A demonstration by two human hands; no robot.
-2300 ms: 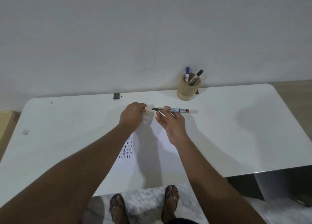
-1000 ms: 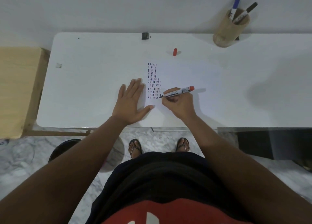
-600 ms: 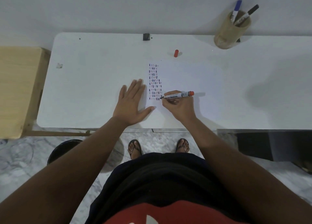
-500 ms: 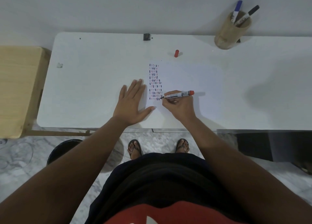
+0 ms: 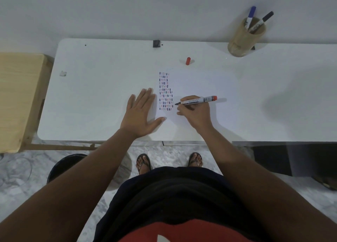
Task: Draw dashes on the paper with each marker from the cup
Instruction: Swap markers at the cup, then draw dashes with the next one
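A white sheet of paper [image 5: 197, 81] lies on the white table [image 5: 102, 88], with rows of small coloured dashes [image 5: 165, 92] down its left side. My right hand [image 5: 196, 113] grips a red-ended marker [image 5: 197, 100], its dark tip on the paper just right of the lower dashes. My left hand [image 5: 140, 114] lies flat, fingers spread, on the paper's left edge. The marker's red cap [image 5: 188, 61] lies on the table beyond the paper. A wooden cup [image 5: 240, 41] at the back right holds a blue marker [image 5: 250, 16] and a black marker [image 5: 262, 21].
A small black object [image 5: 156, 43] sits at the table's back edge by the wall. A wooden stool or side table [image 5: 16, 95] stands to the left. A dark round bin [image 5: 62, 167] is on the marble floor near my sandalled feet.
The view has dropped from the cup towards the paper. The cap has come off the red marker and lies on the table. My left hand has flattened on the paper; the marker tip has come down beside the dashes.
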